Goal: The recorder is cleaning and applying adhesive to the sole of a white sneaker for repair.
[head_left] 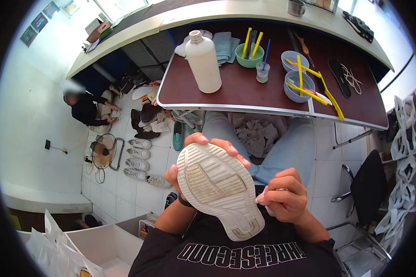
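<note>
My left hand (223, 146) is wrapped round a shoe (217, 189), its pale ribbed sole turned up toward me. The fingers curl over its far edge, and the thumb is at the left side. The sole has beige panels in the middle and at the narrower end. The shoe's upper is hidden beneath. My right hand (287, 196) is closed, pinching a small white cloth (269, 211) close to the shoe's right edge. Whether the cloth touches the shoe is hard to tell. Both hands are above my lap, in front of the table (245, 98).
On the table stand a white bottle (203, 64), a green bowl (246, 60), a small cup (262, 74), and grey bowls (299, 95) with yellow-handled brushes (330, 96). A black insole (339, 76) lies beside shoelaces (352, 79). Several white shoes (137, 154) line the left floor; another person (90, 108) sits beyond.
</note>
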Demonstrator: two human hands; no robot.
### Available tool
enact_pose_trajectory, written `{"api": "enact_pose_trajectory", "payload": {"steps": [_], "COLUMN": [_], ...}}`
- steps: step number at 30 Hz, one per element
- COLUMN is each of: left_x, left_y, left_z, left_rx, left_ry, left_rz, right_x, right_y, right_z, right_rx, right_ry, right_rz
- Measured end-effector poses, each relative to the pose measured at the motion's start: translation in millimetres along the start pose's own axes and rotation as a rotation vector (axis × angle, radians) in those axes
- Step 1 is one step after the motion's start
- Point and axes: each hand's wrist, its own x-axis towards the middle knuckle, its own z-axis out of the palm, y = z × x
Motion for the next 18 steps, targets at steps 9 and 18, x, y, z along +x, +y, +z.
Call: {"api": "enact_pose_trajectory", "payload": {"steps": [9, 18], "left_x": [2.4, -0.8], "left_y": [-2.9, -5.3], "left_z": [-1.8, 6.9], "left_rx": [0.026, 0.013], "left_ry": [0.012, 0.046], "left_rz": [-0.013, -0.045], "right_x": [21.7, 51.7], "right_y": [0.3, 5.7], "right_z": [9.9, 13.5], "right_rx": [-0.068, -0.079], "right_ry": [0.030, 0.067], "right_rz": [-0.027, -0.032]}}
